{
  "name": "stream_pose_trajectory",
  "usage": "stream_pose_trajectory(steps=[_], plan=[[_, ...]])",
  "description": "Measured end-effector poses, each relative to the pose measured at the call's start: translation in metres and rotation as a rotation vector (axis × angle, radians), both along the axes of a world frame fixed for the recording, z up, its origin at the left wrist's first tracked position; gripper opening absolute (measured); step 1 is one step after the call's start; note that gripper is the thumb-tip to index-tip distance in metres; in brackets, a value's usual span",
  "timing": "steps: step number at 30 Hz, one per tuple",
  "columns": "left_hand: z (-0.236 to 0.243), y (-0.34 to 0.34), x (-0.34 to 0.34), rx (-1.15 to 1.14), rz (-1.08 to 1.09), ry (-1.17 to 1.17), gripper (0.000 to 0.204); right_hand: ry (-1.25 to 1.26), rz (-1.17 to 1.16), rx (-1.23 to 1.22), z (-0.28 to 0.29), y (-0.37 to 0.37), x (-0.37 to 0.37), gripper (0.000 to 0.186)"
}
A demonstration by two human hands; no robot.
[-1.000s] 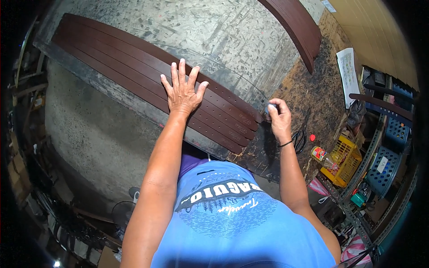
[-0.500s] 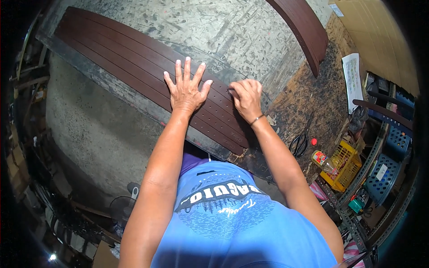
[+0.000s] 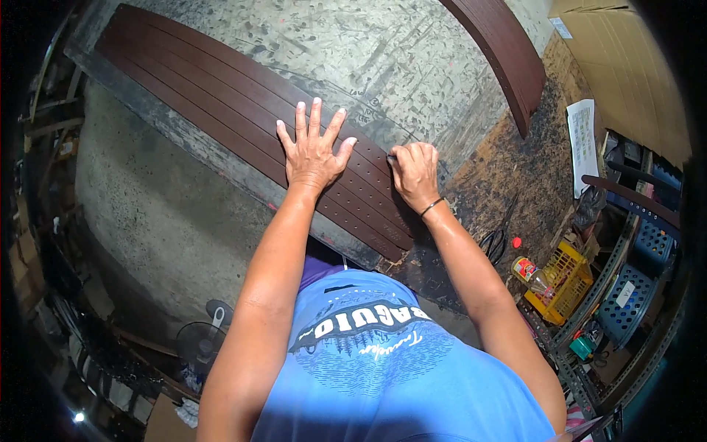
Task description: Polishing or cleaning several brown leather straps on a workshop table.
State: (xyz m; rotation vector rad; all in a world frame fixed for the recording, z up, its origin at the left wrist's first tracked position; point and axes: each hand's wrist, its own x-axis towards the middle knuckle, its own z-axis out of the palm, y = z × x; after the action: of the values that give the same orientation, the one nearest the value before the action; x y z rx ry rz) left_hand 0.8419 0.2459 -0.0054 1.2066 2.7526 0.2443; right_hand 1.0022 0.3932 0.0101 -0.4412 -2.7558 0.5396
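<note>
Several dark brown leather-like strips [image 3: 213,92] lie side by side on the worktable, with rows of small holes near their right ends. My left hand [image 3: 315,151] rests flat on them, fingers spread, holding nothing. Just right of it, my right hand [image 3: 417,173] is closed with thumb and fingers pinched together at the strips' far edge, close to the holes. A small dark bit shows at its fingertips, but I cannot make out what it is.
More curved brown strips [image 3: 508,66] lie at the far right. Black scissors [image 3: 495,239], a red cap [image 3: 516,242], a bottle [image 3: 532,276] and a yellow basket [image 3: 565,295] are to the right, near a paper sheet [image 3: 582,147], a cardboard box [image 3: 622,70] and blue perforated bins [image 3: 630,298].
My right hand has turned slightly, still pinched, at the strips' far edge. The left hand stays flat on the strips. The whole view has shifted a little.
</note>
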Motion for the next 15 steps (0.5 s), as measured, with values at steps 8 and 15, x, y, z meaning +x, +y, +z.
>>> stream_pose_trajectory(steps=[8, 15], plan=[[-0.001, -0.001, 0.0, 0.02, 0.004, -0.007, 0.058, -0.019, 0.045, 0.023, 0.001, 0.001, 0.011, 0.025], [0.001, -0.002, 0.0, 0.004, 0.005, -0.008, 0.058, 0.02, 0.128, -0.003, 0.003, 0.005, -0.002, 0.023]])
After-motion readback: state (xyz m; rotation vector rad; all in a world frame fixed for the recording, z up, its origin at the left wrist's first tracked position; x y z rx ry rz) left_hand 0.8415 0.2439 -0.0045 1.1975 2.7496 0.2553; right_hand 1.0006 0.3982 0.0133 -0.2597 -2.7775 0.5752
